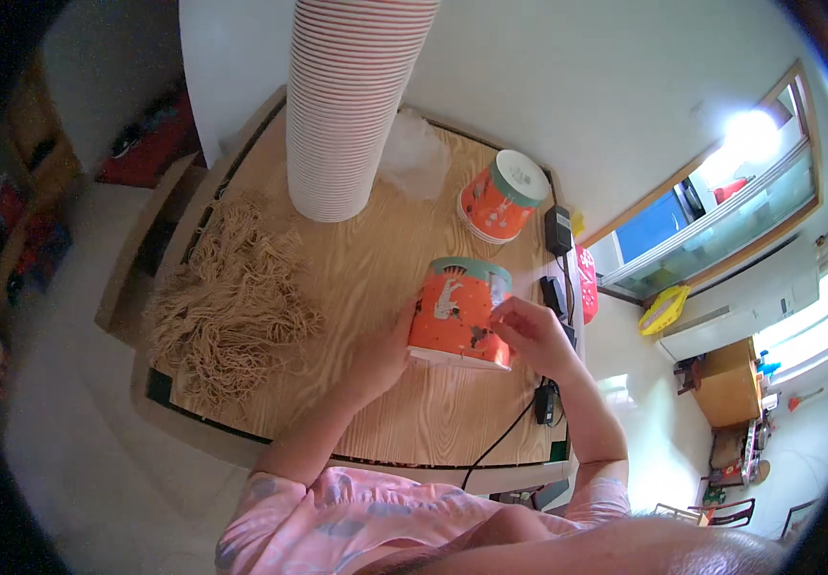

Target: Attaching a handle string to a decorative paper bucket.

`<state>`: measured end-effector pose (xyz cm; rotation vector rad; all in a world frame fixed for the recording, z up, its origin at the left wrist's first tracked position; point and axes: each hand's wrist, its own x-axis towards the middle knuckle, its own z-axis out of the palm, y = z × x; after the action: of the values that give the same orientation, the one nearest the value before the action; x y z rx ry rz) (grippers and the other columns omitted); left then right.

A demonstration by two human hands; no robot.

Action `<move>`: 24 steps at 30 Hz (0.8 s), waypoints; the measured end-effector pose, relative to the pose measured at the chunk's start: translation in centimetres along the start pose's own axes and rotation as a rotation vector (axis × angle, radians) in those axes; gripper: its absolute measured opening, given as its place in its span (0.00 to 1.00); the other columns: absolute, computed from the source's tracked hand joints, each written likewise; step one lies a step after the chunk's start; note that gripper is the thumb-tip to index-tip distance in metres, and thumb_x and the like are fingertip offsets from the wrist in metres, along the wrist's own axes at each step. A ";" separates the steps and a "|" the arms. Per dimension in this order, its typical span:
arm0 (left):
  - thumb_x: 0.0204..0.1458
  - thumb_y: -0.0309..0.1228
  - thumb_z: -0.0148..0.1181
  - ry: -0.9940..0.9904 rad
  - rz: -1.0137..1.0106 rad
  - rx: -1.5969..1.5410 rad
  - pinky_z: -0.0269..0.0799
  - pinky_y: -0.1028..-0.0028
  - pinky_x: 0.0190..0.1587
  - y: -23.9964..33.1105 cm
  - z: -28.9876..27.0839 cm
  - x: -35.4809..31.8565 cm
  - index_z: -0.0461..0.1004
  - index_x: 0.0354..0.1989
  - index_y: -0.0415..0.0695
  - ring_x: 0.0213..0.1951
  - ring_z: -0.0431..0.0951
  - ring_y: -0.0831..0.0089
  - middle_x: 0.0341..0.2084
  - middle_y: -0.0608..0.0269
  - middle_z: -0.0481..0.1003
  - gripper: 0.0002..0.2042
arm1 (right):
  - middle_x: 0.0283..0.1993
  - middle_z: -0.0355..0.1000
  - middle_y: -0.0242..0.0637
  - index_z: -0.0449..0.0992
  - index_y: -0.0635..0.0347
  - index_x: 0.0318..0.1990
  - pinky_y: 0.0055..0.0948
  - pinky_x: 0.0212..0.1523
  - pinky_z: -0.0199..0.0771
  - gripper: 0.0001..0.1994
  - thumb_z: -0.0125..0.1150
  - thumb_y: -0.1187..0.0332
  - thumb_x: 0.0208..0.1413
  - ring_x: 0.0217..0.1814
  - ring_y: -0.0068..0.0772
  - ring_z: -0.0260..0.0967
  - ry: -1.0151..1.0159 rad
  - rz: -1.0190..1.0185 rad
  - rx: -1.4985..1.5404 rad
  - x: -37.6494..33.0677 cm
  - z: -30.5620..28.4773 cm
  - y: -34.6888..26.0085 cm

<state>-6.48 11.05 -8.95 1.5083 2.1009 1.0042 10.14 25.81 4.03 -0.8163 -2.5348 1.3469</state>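
An orange paper bucket [457, 311] with a green band and small printed figures is in front of me, above the wooden tabletop. My left hand [387, 353] is closed on its left side, with the fingers mostly hidden behind the wall. At the bucket's right side, the thumb and fingertips of my right hand [536, 333] are pinched together close against the wall. Whatever they hold, if anything, is too small to make out. A pale glint shows on the wall by those fingertips. The bucket's white rim faces down toward me.
A tall stack of white paper buckets [337, 134] rises at the back. Another orange bucket [498, 206] stands upside down at the back right. Tan strings [237, 307] lie heaped on the left. Clear plastic [416, 158] and black power adapters [557, 230] lie along the table's edges.
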 end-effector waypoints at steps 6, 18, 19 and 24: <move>0.47 0.29 0.56 -0.022 0.031 0.023 0.70 0.55 0.37 -0.5 -0.3 1.1 0.40 0.66 0.45 0.36 0.75 0.50 0.44 0.45 0.70 0.39 | 0.28 0.69 0.27 0.70 0.64 0.35 0.17 0.30 0.67 0.03 0.56 0.76 0.54 0.28 0.14 0.64 0.117 -0.021 0.028 1.5 1.0 1.3; 0.56 0.22 0.42 -0.138 -0.111 -1.061 0.72 0.76 0.25 -6.0 2.5 2.1 0.49 0.65 0.48 0.27 0.72 0.79 0.35 0.62 0.72 0.26 | 0.33 0.67 0.29 0.66 0.60 0.36 0.19 0.30 0.68 0.09 0.55 0.82 0.48 0.32 0.15 0.65 0.154 0.025 0.347 1.4 -1.1 6.2; 0.56 0.21 0.42 -0.169 -0.071 -1.106 0.72 0.76 0.26 -5.9 2.5 2.0 0.49 0.65 0.48 0.27 0.72 0.78 0.35 0.63 0.72 0.27 | 0.39 0.65 0.30 0.65 0.60 0.42 0.19 0.31 0.68 0.17 0.56 0.85 0.43 0.33 0.15 0.64 0.230 -0.125 0.221 2.0 -1.3 6.1; 0.53 0.19 0.44 -0.164 -0.012 -0.987 0.72 0.76 0.30 -5.8 2.1 2.5 0.49 0.65 0.50 0.29 0.72 0.77 0.39 0.62 0.72 0.29 | 0.52 0.63 0.30 0.61 0.59 0.56 0.21 0.40 0.71 0.31 0.55 0.88 0.39 0.37 0.16 0.65 0.112 -0.039 0.194 2.3 -3.9 3.8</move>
<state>-9.90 13.01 -14.31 0.9942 1.1583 1.5207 11.14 31.58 2.99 -0.7768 -2.2812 1.4637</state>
